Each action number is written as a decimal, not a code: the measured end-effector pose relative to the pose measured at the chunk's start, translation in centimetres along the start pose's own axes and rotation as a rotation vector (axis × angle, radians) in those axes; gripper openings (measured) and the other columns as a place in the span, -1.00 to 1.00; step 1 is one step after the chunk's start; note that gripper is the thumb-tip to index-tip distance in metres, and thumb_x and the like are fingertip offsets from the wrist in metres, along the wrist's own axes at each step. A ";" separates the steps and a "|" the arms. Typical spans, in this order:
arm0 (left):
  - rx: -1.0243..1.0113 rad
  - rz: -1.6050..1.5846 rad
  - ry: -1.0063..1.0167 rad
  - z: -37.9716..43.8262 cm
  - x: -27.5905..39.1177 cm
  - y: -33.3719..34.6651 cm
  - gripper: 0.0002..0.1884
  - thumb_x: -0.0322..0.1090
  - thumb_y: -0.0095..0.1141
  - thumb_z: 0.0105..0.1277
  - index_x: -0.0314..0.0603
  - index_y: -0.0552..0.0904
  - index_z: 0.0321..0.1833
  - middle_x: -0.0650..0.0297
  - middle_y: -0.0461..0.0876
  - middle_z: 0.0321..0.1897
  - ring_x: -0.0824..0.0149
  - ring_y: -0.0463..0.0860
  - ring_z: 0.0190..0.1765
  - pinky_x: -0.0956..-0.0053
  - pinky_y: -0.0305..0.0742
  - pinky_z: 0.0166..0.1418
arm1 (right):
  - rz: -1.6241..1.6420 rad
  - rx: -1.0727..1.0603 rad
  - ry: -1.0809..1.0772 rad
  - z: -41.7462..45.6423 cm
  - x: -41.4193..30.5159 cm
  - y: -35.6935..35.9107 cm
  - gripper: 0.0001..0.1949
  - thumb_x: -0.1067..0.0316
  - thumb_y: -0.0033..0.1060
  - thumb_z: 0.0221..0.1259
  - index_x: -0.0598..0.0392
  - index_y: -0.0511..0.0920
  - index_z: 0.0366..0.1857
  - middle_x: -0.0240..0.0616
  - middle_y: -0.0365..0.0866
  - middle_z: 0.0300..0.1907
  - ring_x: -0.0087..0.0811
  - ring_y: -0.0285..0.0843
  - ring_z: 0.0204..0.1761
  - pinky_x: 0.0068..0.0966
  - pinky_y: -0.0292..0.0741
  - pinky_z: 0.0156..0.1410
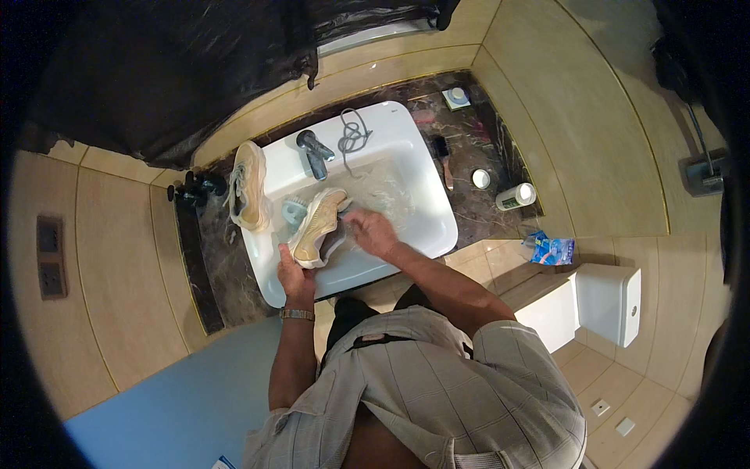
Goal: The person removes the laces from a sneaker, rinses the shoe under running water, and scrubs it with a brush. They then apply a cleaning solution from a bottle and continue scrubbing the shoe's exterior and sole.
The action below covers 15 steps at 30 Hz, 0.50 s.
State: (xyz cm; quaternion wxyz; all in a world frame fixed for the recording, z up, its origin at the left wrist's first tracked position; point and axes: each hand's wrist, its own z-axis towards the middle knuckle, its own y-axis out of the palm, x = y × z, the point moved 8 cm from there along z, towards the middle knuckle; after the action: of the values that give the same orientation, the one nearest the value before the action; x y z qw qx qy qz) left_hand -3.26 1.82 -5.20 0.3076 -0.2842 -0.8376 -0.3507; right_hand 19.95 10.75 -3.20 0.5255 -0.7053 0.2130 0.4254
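My left hand [296,277], with a metal-band watch [297,314] at the wrist, grips one end of a beige sneaker [316,228] with a white sole. The sneaker is tilted on its side over the white washbasin [351,280]. My right hand [373,233] is at the shoe's opening with its fingers curled; what lies between the fingertips is hidden. A light blue scrub brush [294,211] lies in the basin beside the shoe. Cloudy water [384,190] stands in the basin. The matching sneaker [249,187], with laces in it, rests on the basin's left rim.
A dark faucet [316,155] rises behind the basin, beside a tangled grey shoelace [353,138]. On the dark marble counter [474,217] lie a wooden-handled brush [445,164], a round white lid [481,179] and a white bottle [515,197]. A toilet [606,302] and a blue packet [551,249] are at right.
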 end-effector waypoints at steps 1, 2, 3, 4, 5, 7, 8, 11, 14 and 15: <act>-0.001 -0.020 -0.024 -0.3 -0.2 0.2 -0.38 0.22 -0.02 0.68 -0.26 0.54 0.38 0.08 0.73 0.17 0.10 0.80 0.06 0.15 0.80 0.02 | 0.014 0.057 0.125 0.0 1.7 -0.6 -0.56 0.55 0.27 0.16 0.08 0.61 0.18 0.01 0.62 0.23 0.11 0.51 0.35 -0.09 0.53 0.41; -0.002 -0.040 -0.048 -0.6 -0.6 0.5 -0.38 0.22 -0.06 0.69 -0.23 0.54 0.40 0.08 0.73 0.19 0.09 0.80 0.06 0.14 0.79 0.02 | -0.123 0.254 0.082 -0.2 2.9 -2.1 -0.57 0.53 0.28 0.16 0.12 0.60 0.18 0.03 0.63 0.21 0.12 0.53 0.31 -0.09 0.53 0.40; -0.008 -0.053 -0.071 -0.8 -0.5 1.0 -0.38 0.23 -0.09 0.70 -0.21 0.54 0.42 0.09 0.73 0.20 0.08 0.80 0.05 0.13 0.79 0.02 | -0.258 0.457 0.040 -0.8 4.4 -3.2 -0.57 0.50 0.30 0.15 0.15 0.59 0.17 0.04 0.63 0.19 0.14 0.54 0.28 -0.08 0.54 0.39; 0.005 -0.052 -0.098 -1.0 -0.4 0.9 -0.38 0.24 -0.08 0.69 -0.19 0.55 0.41 0.10 0.73 0.19 0.08 0.79 0.05 0.13 0.79 0.01 | -0.306 0.481 0.082 -0.8 4.9 -3.8 -0.56 0.50 0.30 0.15 0.16 0.58 0.17 0.04 0.63 0.19 0.15 0.54 0.28 -0.08 0.54 0.39; 0.017 -0.051 -0.126 -1.3 -0.3 0.9 -0.39 0.24 -0.08 0.69 -0.17 0.55 0.41 0.12 0.74 0.18 0.09 0.79 0.05 0.14 0.78 0.00 | -0.355 0.505 0.124 -0.9 5.4 -4.3 -0.56 0.49 0.31 0.15 0.18 0.58 0.18 0.05 0.63 0.19 0.15 0.54 0.28 -0.07 0.54 0.39; 0.031 -0.037 -0.145 -1.4 -0.1 0.7 -0.40 0.25 -0.08 0.69 -0.15 0.56 0.39 0.13 0.75 0.15 0.10 0.79 0.04 0.16 0.78 -0.01 | -0.391 0.507 0.130 -1.0 5.6 -4.5 -0.55 0.47 0.31 0.16 0.18 0.56 0.20 0.07 0.63 0.20 0.17 0.54 0.28 -0.06 0.53 0.39; 0.033 -0.024 -0.139 -1.5 0.1 0.6 -0.40 0.25 -0.08 0.69 -0.15 0.56 0.38 0.13 0.76 0.15 0.11 0.79 0.03 0.18 0.78 -0.01 | -0.379 0.484 0.095 -1.1 5.4 -4.2 -0.55 0.45 0.32 0.18 0.17 0.56 0.21 0.08 0.63 0.21 0.18 0.54 0.28 -0.06 0.53 0.39; 0.003 0.001 -0.123 -2.0 1.0 1.2 -0.40 0.25 -0.09 0.69 -0.16 0.58 0.35 0.14 0.76 0.13 0.14 0.79 0.01 0.20 0.78 -0.01 | -0.182 0.434 0.052 -1.1 4.4 -3.3 -0.57 0.32 0.34 0.28 0.15 0.59 0.23 0.15 0.63 0.23 0.17 0.57 0.28 -0.09 0.56 0.40; -0.098 0.034 -0.155 -2.1 1.5 1.1 -0.41 0.23 -0.09 0.69 -0.19 0.59 0.34 0.14 0.76 0.14 0.16 0.80 0.04 0.22 0.79 0.02 | 0.319 0.275 0.218 0.1 5.9 -1.2 -0.55 0.09 0.34 0.43 0.11 0.58 0.26 0.09 0.64 0.23 0.05 0.64 0.23 -0.15 0.64 0.28; -0.139 0.050 -0.174 -2.0 1.5 1.1 -0.41 0.22 -0.08 0.70 -0.20 0.59 0.35 0.14 0.76 0.15 0.17 0.80 0.05 0.22 0.79 0.04 | 0.524 0.196 0.301 0.4 6.5 0.1 -0.53 0.01 0.33 0.48 0.09 0.57 0.27 0.05 0.64 0.23 0.00 0.66 0.20 -0.16 0.68 0.22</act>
State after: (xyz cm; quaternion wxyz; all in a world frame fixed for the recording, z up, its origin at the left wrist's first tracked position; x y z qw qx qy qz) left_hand -2.83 1.37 -2.51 0.2219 -0.3548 -0.8275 -0.3743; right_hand 23.31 12.10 -8.64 0.4262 -0.6273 0.5029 0.4148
